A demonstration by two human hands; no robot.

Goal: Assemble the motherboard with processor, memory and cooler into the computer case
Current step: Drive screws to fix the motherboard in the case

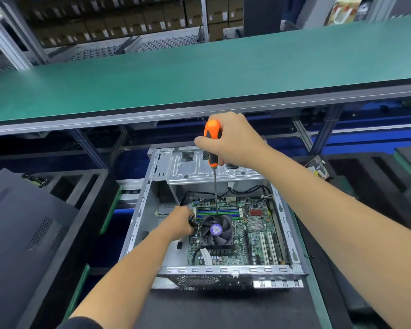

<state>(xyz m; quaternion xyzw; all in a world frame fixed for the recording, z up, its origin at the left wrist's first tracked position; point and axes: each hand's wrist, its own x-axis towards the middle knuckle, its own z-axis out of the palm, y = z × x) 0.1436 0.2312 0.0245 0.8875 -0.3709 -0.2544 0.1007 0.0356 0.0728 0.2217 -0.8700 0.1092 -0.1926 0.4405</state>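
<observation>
An open metal computer case [140,210] lies on the bench with the green motherboard [254,236] inside it. A black cooler fan [217,231] with a purple label sits on the board, and memory sticks [220,211] lie just behind it. My right hand [233,141] grips the orange and black handle of a long screwdriver [212,136], held upright, its tip down at the fan's far edge. My left hand [179,223] is inside the case at the fan's left side, closed around dark cables; its fingertips are hidden.
A green shelf [199,74] runs across above the case. A black case side panel [22,222] leans at the left. Black foam trays [365,176] flank the case on both sides. The drive cage [199,167] fills the case's far end.
</observation>
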